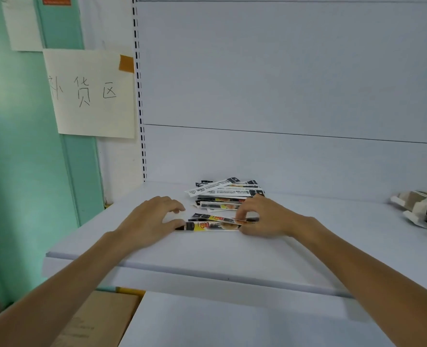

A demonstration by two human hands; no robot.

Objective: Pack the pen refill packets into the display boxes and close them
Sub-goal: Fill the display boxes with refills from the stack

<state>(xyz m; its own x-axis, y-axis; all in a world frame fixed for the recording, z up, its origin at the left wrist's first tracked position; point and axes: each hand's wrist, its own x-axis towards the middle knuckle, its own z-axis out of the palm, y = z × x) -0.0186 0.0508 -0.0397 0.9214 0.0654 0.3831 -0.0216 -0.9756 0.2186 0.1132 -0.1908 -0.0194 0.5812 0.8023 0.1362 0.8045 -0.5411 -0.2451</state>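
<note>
Resting on the white shelf, smooth painted metal with a folded front lip, your left hand lies palm down with fingers curled and spread loosely; its thumb tip touches the black end of the nearest refill packet. It pins that end rather than gripping it. Your right hand pinches the other end of that packet and of a second packet just behind it, thumb and fingertips closed on the thin edges.

Both packets are long, narrow, flat strips, glossy, printed black, yellow and red. Print is too blurred to read.

Behind them, near the back panel, sits the loose pile of packets: same slim shape, some face up, some showing white backs with barcodes, fanned and overlapping. Count not resolvable; lower ones are covered by upper ones and partly by your right hand.

At the right edge, display boxes of white and yellow card lie tipped with flaps open, cut off by the frame. Contents cannot be made out.

Left: a slotted upright, a taped cream paper sign with handwritten characters on the mint wall. Below the shelf, a brown cardboard carton, partly hidden.
</note>
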